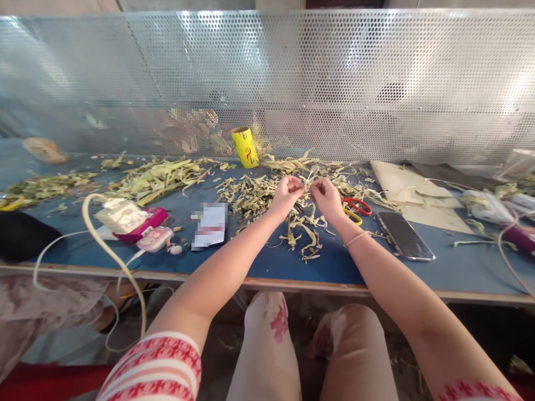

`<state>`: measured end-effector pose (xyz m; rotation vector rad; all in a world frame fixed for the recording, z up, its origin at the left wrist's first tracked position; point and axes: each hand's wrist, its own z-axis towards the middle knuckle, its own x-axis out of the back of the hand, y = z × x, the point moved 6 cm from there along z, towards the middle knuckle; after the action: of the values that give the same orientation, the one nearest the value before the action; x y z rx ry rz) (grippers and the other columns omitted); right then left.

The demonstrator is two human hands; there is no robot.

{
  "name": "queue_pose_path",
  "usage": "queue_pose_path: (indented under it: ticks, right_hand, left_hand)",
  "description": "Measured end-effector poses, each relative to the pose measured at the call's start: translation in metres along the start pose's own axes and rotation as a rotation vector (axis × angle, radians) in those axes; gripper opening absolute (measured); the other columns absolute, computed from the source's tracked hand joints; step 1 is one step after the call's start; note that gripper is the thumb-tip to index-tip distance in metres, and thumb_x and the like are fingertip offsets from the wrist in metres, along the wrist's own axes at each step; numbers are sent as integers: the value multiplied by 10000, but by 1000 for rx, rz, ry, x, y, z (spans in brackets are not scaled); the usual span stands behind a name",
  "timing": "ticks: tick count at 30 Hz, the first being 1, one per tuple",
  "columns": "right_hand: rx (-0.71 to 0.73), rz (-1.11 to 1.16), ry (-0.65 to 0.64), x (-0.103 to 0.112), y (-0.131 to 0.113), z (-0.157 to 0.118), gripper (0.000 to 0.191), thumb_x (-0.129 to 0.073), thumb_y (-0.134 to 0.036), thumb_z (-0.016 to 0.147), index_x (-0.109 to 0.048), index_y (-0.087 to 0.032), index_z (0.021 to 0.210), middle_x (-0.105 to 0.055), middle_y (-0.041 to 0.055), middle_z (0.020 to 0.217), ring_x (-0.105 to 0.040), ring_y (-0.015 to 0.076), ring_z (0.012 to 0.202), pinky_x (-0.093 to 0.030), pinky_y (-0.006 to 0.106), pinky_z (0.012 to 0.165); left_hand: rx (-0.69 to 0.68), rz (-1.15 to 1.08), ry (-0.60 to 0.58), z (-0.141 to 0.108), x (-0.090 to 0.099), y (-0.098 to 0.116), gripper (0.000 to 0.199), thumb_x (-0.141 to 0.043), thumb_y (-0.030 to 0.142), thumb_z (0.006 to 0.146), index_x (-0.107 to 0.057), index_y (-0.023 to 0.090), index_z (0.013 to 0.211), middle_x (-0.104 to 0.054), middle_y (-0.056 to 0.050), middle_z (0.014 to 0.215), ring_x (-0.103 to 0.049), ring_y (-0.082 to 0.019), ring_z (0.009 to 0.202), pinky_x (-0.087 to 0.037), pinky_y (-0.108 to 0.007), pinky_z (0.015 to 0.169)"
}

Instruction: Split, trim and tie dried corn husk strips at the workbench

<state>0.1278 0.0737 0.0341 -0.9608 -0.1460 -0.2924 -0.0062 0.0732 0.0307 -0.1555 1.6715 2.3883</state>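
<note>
Above the middle of the blue table, my left hand and my right hand meet with fingertips pinched. Between them is a thin pale strip of dried leaf, which both hands grip. Its lower part is partly hidden by the fingers. Around and below lies a loose heap of dry, curled leaf strips, pale green to straw-coloured. Just right of my right hand rest scissors with red and yellow handles; their blades are hidden. A dark-screened phone lies near my right forearm.
A perforated metal screen stands behind the table. Near it is a yellow tube. At left are longer leaves, a magenta device, a cable and a blurred card. Cardboard lies right.
</note>
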Motion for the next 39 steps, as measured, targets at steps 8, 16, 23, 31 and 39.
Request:
queue_pose_path:
  ticks: [8, 16, 23, 31, 39]
  right_hand:
    - [69, -103, -41, -3, -12, -2, 25, -469, -226, 762, -480, -209, 747, -569, -6, 702, -480, 117, 600, -407, 261, 627]
    - [80, -183, -59, -3, -9, -1, 35, -472, -242, 762, -488, -211, 760, -547, -4, 671, -479, 132, 601, -388, 269, 617]
    - [1, -60, -68, -4, -1, 1, 68, -501, -271, 755, -475, -214, 726, -494, -32, 614, -446, 123, 582, -371, 265, 596]
    - [-140, 144, -85, -7, 12, 3, 119, -540, -324, 755, -505, -210, 743, -511, -29, 644, -482, 118, 572, -422, 270, 566]
    - [73, -123, -15, 1, 2, 5, 183, -570, -215, 720, -561, -199, 902, -578, 83, 1026, -574, 194, 898, -501, 330, 705]
  left_hand:
    - [25, -3, -72, -2, -2, 6, 236, -485, 80, 692, -540, 192, 893, -570, 39, 695, -569, -83, 617, -504, -246, 681]
    - [-71, 189, -134, -1, -5, 11, 252, -525, 66, 705, -671, 139, 896, -706, -33, 877, -640, -113, 748, -536, -278, 781]
    - [-179, 329, -152, -1, -5, 12, 165, -578, 199, 813, -709, 151, 901, -733, -60, 890, -681, -145, 773, -566, -312, 781]
    - [-348, 552, -73, -3, -1, 19, 139, -565, 184, 821, -702, 164, 836, -712, -52, 838, -650, -137, 734, -541, -282, 727]
    - [84, 136, 65, 3, 10, 1, 138, -522, 166, 853, -654, 145, 817, -635, -6, 673, -558, -75, 552, -467, -196, 553]
